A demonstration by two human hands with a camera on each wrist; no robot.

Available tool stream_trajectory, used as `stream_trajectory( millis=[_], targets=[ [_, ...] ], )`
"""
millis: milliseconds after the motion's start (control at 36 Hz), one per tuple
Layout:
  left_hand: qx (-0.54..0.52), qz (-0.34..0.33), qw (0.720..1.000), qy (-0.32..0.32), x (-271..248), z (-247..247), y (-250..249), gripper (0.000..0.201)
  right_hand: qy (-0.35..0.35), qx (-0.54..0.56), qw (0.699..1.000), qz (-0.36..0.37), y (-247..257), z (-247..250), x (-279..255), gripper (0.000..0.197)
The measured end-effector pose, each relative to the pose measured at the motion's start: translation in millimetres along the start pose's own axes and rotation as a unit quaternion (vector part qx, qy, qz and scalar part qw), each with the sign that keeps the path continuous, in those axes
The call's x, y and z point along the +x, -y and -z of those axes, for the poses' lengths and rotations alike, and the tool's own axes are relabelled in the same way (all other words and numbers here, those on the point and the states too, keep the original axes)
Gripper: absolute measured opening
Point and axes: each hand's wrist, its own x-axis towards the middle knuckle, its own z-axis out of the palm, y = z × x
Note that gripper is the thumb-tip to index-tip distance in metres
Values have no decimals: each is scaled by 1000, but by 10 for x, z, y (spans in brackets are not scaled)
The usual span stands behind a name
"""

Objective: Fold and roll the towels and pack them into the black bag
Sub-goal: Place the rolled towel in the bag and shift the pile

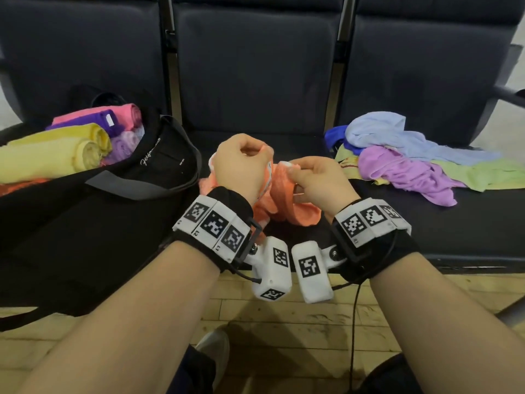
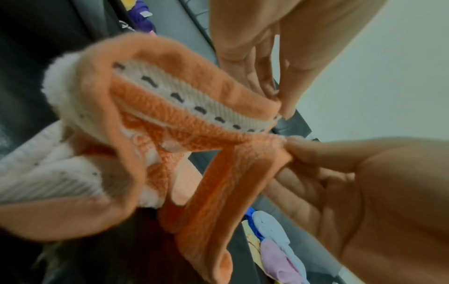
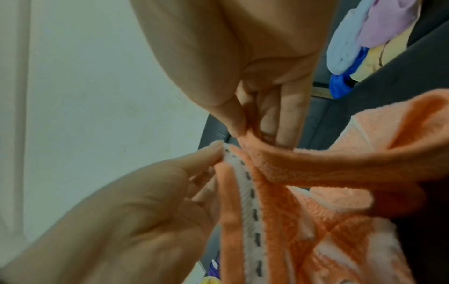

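bag (image 1: 136, 177): far left on the seats, rolled towels (image 1: 71, 143) sticking out
left grip (image 1: 241, 163): fist closed on orange towel (image 1: 284, 206)
right grip (image 1: 315, 180): pinching its edge, right beside
loose towels (image 1: 412, 157): right seat

Black bag (image 1: 159, 166) mouth crowded (rolled towels (image 1: 56, 155)); loose towel pile (image 1: 412, 163) blocks right seat.
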Motion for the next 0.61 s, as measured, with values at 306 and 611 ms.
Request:
stream_trajectory(
  millis=[306, 611],
  targets=[
    [38, 1, 987, 156, -88, -78, 64, 13, -86, 56, 995, -11, -40, -55, 15, 6],
    [4, -7, 969, 247, -101, -44, 14, 27, -46, 131, 990, -25, -3, -27, 5, 6]
  ],
)
